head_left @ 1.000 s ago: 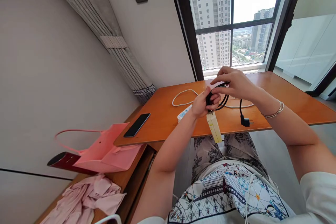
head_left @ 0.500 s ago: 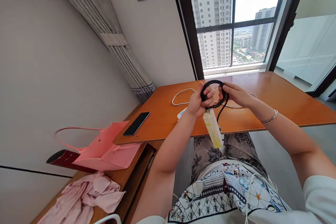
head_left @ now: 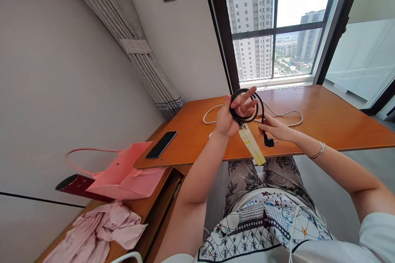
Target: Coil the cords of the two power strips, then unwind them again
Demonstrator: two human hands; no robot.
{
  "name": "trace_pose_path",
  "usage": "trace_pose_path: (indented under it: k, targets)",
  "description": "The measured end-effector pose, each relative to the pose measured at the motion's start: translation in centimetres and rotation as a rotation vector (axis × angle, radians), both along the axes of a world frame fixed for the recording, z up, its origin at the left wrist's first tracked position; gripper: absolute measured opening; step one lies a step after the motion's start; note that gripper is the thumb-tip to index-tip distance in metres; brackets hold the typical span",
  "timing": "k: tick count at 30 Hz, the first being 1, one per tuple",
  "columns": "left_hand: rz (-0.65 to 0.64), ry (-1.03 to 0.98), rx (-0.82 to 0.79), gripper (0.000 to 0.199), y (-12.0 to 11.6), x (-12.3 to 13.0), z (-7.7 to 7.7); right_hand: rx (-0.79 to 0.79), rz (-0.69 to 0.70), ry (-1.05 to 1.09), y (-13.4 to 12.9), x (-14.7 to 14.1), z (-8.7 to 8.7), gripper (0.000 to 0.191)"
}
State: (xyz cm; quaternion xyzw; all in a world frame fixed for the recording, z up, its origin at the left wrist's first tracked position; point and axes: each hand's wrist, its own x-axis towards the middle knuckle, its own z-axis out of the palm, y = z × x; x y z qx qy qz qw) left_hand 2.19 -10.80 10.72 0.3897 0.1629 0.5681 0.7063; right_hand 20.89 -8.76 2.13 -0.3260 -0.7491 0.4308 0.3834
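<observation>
Head view: black cable [head_left: 247, 104] coiled around left hand [head_left: 231, 115].

A single head-worn camera looks forward and steeply down from close above the person's lap, facing the orange table [head_left: 324, 119] and the far window [head_left: 277, 28], with the grey wall [head_left: 61, 70] at left and both forearms reaching in from the near edge.
</observation>
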Motion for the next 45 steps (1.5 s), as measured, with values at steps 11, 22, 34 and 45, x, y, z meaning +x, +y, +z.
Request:
trace_pose_path:
  k: [11,22,34,45]
  targets:
    - [0.203,-0.022,0.148,0.047,0.5,0.6,-0.6,0.442,-0.335,-0.715,-3.2,1.4,-1.7,0.073]
    - [0.13,0.239,0.28,0.05,1.1,0.9,-2.4,1.147,-0.062,-0.886,-5.7,1.1,5.7,0.04]
    - [-0.064,0.517,0.304,0.056,0.0,1.7,-2.3,1.233,-0.119,-0.34,-4.0,0.7,11.6,0.03]
    - [-0.254,0.271,0.116,0.049,-0.2,1.0,-1.6,0.643,-0.073,0.098,0.1,0.4,8.2,0.068]
